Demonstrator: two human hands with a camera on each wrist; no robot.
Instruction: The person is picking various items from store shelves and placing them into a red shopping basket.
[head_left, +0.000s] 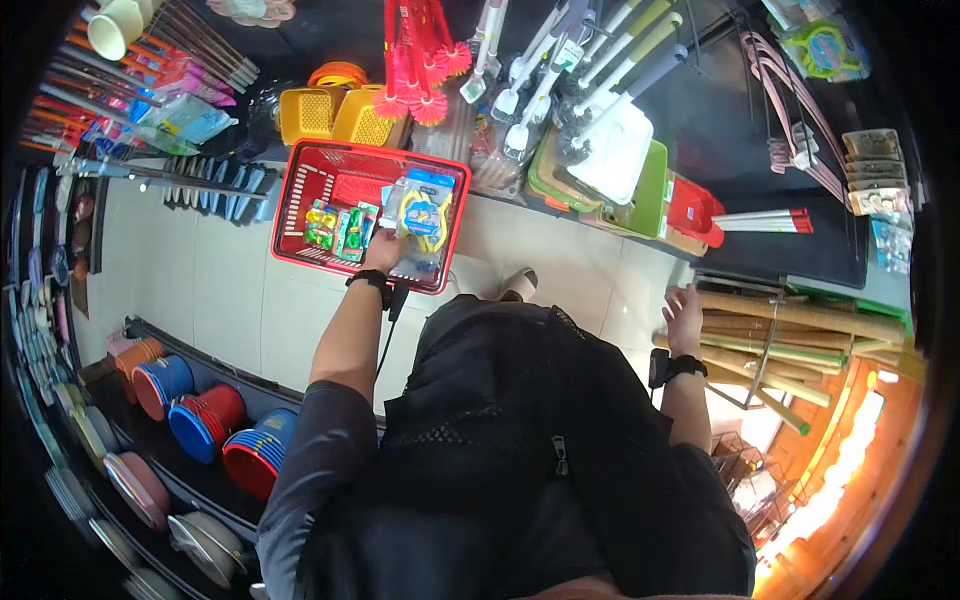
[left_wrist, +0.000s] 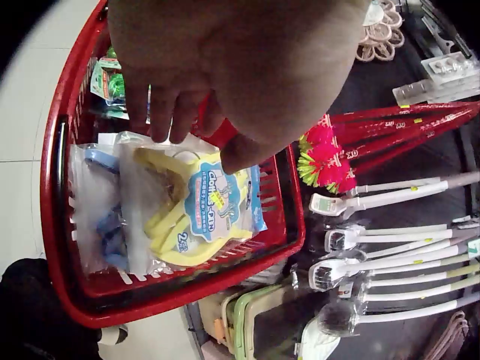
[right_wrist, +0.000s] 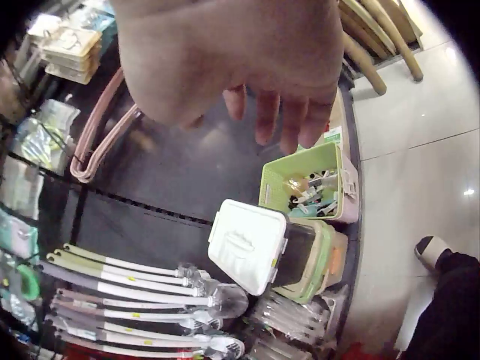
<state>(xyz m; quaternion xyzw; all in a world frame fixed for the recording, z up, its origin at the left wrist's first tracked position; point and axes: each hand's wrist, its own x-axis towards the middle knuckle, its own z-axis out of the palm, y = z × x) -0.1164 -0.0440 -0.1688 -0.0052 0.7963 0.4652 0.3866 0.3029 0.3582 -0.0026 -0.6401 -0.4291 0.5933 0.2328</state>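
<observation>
In the head view my left hand [head_left: 383,251] reaches over the near side of a red shopping basket [head_left: 460,215]. Its fingers hang loosely above a clear pack of yellow clothes pegs [left_wrist: 180,225] with a blue label, the thumb overlapping the pack's edge in the left wrist view. Beside that lies a clear bag with blue pieces [left_wrist: 109,225]. Green-and-yellow packs [head_left: 350,232] sit at the basket's other side. My right hand [head_left: 684,318] hangs with loosely bent fingers and holds nothing, near long wooden rolls or poles [head_left: 790,315].
White-handled brushes [head_left: 540,95] and red brushes [head_left: 410,60] hang over the shelf ahead. A white lidded box [right_wrist: 247,247] and a green bin [right_wrist: 304,165] stand at the shelf edge. Stacked buckets [head_left: 205,415] line the left side. Pale floor tiles [head_left: 560,250] lie between.
</observation>
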